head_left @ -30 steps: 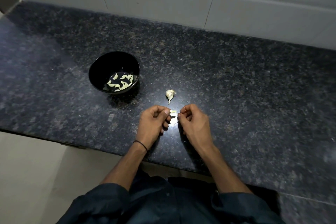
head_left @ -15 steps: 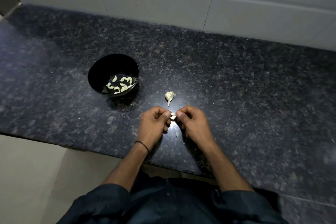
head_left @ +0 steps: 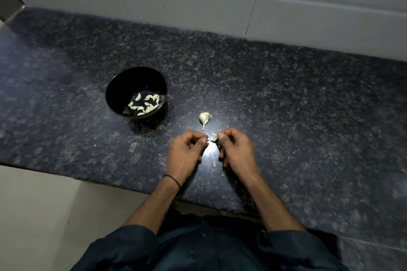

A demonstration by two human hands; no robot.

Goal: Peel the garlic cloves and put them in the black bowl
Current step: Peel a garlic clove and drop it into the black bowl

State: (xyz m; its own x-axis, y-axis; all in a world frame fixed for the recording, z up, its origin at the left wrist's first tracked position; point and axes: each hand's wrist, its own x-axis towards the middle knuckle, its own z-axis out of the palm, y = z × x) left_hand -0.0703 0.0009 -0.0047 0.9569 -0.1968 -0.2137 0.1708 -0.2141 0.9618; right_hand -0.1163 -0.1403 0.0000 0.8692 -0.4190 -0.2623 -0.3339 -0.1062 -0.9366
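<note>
Hands have just pulled apart a bit. Right hand (head_left: 237,152) pinches the clove (head_left: 214,134), left hand (head_left: 187,152) pinches what looks like skin (head_left: 208,140). Peeling's coming along, but the clove's over the counter (head_left: 286,116), not in the black bowl (head_left: 114,86) yet.

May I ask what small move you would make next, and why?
Probably drop the skin scrap: the left hand pinches it beside the clove held by the right hand, and the clove looks nearly bare, almost ready for the bowl.
</note>
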